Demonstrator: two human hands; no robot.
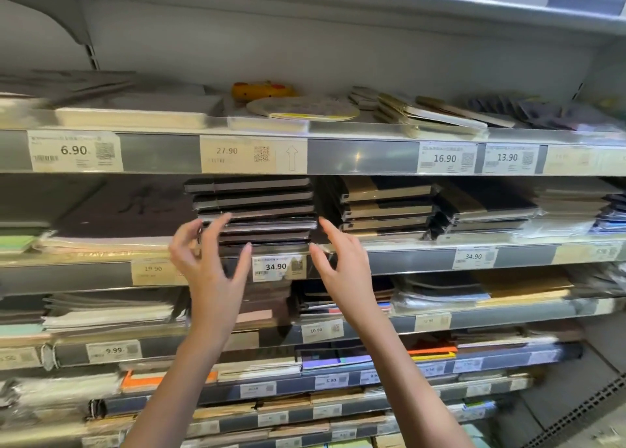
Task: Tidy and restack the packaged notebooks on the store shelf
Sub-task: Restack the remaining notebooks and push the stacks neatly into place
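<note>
A tall stack of dark, plastic-wrapped hardcover notebooks (254,210) sits on the second metal shelf (406,256) from the top, near the middle of the scene, directly above a white price tag reading 34.90 (278,267). The stack is uneven: the upper books sit a little further left than the lower ones, so their spines form a ragged step. The person's left hand (211,261) is raised at the stack's left side with the fingers spread wide and curled loosely; the fingertips lie over the left ends of the lower books, though motion blur makes it hard to say whether they actually touch, and nothing is gripped. The right hand (342,261) is raised at the stack's right side, also open, its fingers slightly bent and pointing up and left toward the right edge of the pile, holding nothing. To the right of this stack, on the same shelf, stands a pile of black-and-tan wrapped notebooks (386,207), and further right a lower pile of similar dark wrapped books (491,210). To the left lies a flat, broad dark brown wrapped pad (122,210). On the shelf above, far from the hands, rest a round cream-coloured flat item (301,109) and a yellow object (261,90) behind it.
</note>
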